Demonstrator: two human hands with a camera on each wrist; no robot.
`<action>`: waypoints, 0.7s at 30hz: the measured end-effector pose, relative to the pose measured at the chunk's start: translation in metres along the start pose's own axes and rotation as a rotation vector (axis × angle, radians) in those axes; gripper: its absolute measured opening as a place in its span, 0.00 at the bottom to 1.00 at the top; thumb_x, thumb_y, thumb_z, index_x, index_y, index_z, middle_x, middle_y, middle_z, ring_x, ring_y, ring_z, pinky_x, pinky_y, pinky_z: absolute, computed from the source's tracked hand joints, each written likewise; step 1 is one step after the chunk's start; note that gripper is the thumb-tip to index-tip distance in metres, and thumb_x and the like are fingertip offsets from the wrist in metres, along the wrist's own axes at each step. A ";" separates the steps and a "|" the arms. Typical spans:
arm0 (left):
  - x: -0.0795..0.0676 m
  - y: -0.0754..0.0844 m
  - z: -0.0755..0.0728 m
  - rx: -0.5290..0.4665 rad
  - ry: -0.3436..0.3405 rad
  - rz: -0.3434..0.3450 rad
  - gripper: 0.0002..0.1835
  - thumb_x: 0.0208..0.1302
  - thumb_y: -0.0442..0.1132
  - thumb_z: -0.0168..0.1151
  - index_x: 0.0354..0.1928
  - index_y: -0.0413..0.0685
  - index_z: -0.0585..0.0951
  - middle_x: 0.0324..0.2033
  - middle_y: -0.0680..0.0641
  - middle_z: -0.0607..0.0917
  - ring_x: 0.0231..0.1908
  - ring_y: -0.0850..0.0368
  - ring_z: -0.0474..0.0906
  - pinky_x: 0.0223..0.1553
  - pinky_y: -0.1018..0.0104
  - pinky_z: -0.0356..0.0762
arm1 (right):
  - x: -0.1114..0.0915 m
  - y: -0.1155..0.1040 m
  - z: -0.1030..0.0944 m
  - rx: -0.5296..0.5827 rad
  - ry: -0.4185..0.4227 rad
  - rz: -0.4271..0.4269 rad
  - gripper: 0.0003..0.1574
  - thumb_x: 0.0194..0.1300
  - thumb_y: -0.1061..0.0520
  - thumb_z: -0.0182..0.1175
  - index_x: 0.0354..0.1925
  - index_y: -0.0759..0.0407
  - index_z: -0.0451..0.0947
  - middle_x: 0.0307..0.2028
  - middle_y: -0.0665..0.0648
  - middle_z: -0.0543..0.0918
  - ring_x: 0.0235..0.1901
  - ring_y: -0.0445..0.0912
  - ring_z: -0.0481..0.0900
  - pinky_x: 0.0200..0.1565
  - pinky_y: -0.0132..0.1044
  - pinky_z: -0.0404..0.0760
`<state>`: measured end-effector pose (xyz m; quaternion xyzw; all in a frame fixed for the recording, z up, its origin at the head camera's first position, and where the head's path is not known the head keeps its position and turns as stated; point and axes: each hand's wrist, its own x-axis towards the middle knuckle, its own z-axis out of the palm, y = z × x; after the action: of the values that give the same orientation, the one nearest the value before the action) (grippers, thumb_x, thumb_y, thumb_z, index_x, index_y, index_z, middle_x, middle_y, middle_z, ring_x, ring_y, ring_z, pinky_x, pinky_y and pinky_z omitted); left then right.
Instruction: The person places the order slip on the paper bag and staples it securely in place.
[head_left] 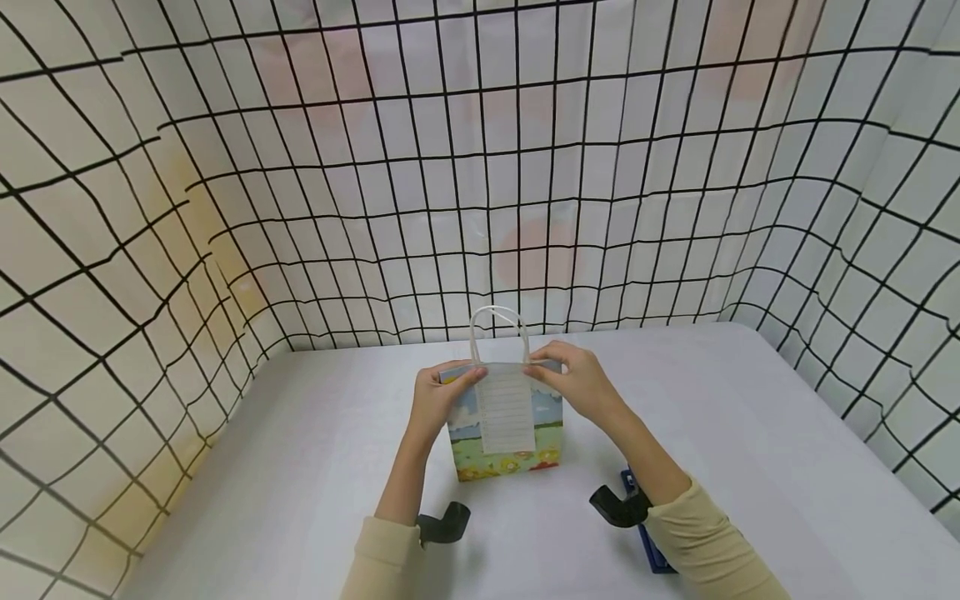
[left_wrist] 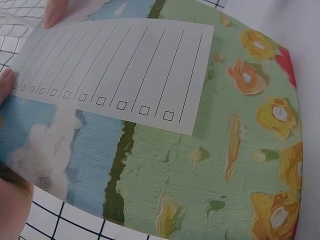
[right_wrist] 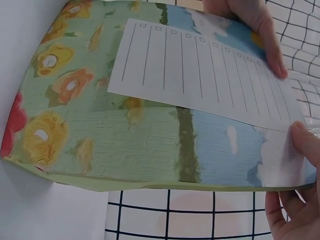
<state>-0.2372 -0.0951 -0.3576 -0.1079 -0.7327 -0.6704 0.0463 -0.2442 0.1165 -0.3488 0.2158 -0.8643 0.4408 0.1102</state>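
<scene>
A paper gift bag (head_left: 465, 457) painted with sky, grass and flowers stands upright on the table, its white handles (head_left: 474, 333) raised. A white checklist sheet (head_left: 507, 417) with ruled lines and small boxes lies against its front, top end at the bag's rim. My left hand (head_left: 437, 400) pinches the rim at the sheet's upper left corner, thumb in front and fingers behind. At the upper right corner my right hand (head_left: 585, 383) pinches likewise. The right wrist view shows the right thumb (right_wrist: 305, 142) on the sheet's edge, with fingertips behind the bag.
A dark blue object (head_left: 654, 550), long and narrow, lies on the table, partly hidden under my right forearm. Black-lined grid walls (head_left: 517, 208) rise behind the white table (head_left: 300, 467) and at both sides. A black wrist mount (head_left: 446, 525) sticks out from each sleeve.
</scene>
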 end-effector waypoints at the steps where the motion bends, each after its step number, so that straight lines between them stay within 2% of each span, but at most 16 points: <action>1: 0.001 -0.002 0.000 -0.003 0.003 -0.002 0.14 0.55 0.38 0.65 0.40 0.35 0.82 0.33 0.38 0.86 0.25 0.62 0.83 0.28 0.70 0.79 | 0.000 0.001 0.000 0.001 0.003 -0.006 0.15 0.58 0.51 0.61 0.41 0.58 0.80 0.38 0.53 0.82 0.40 0.46 0.77 0.42 0.42 0.76; 7: 0.008 -0.017 0.001 0.014 0.036 0.003 0.15 0.53 0.41 0.66 0.40 0.38 0.83 0.31 0.41 0.87 0.26 0.60 0.83 0.28 0.70 0.79 | -0.005 0.003 0.001 -0.003 0.048 -0.035 0.15 0.60 0.54 0.60 0.44 0.58 0.78 0.42 0.54 0.80 0.44 0.47 0.76 0.47 0.45 0.75; 10: 0.008 -0.018 0.000 0.016 0.037 0.020 0.15 0.52 0.42 0.66 0.39 0.38 0.83 0.31 0.41 0.87 0.26 0.60 0.84 0.27 0.70 0.79 | -0.008 0.006 0.001 0.017 0.069 -0.046 0.16 0.61 0.55 0.59 0.47 0.58 0.76 0.47 0.55 0.79 0.48 0.49 0.75 0.50 0.48 0.75; 16: 0.007 -0.015 -0.001 0.006 0.024 0.004 0.14 0.53 0.41 0.66 0.39 0.38 0.83 0.32 0.39 0.86 0.26 0.60 0.83 0.28 0.69 0.79 | -0.017 0.013 0.000 0.083 0.089 -0.037 0.24 0.65 0.55 0.54 0.58 0.59 0.67 0.57 0.58 0.72 0.58 0.52 0.69 0.58 0.48 0.70; 21: 0.010 -0.019 -0.001 -0.010 0.015 -0.005 0.15 0.52 0.42 0.66 0.39 0.38 0.83 0.32 0.40 0.86 0.26 0.60 0.83 0.28 0.69 0.79 | -0.027 0.016 -0.001 0.110 0.118 -0.008 0.28 0.66 0.56 0.53 0.62 0.58 0.61 0.59 0.59 0.71 0.58 0.53 0.69 0.58 0.49 0.69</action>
<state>-0.2516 -0.0970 -0.3737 -0.1014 -0.7291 -0.6750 0.0495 -0.2277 0.1332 -0.3697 0.1985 -0.8299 0.4992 0.1504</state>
